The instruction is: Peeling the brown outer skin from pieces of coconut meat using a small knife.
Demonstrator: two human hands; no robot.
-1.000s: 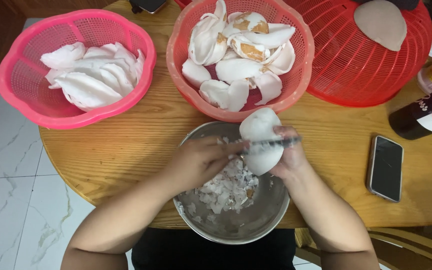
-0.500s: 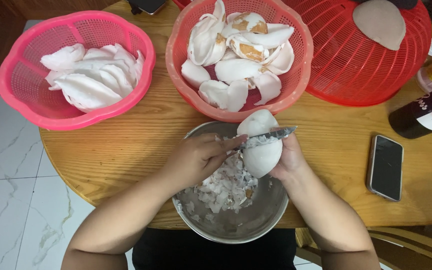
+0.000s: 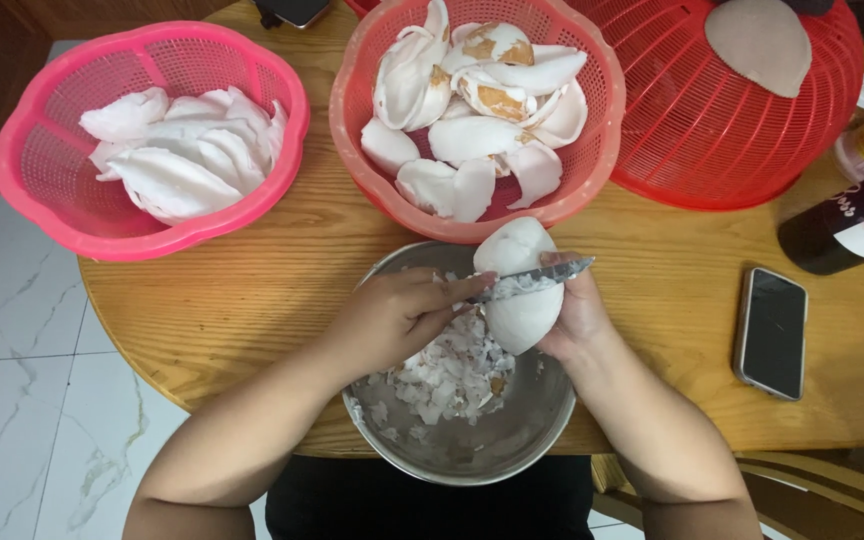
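Hemmed between basket (image 3: 372, 190) rim and table (image 3: 202, 310) edge, left hand (image 3: 392, 315) grips a knife (image 3: 537, 277) across white coconut (image 3: 517, 290), cupped by right hand (image 3: 577, 315) over a bowl (image 3: 512, 440).

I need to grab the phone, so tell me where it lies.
The phone lies flat on the wooden table at the right, beside the right hand and below the dark bottle.
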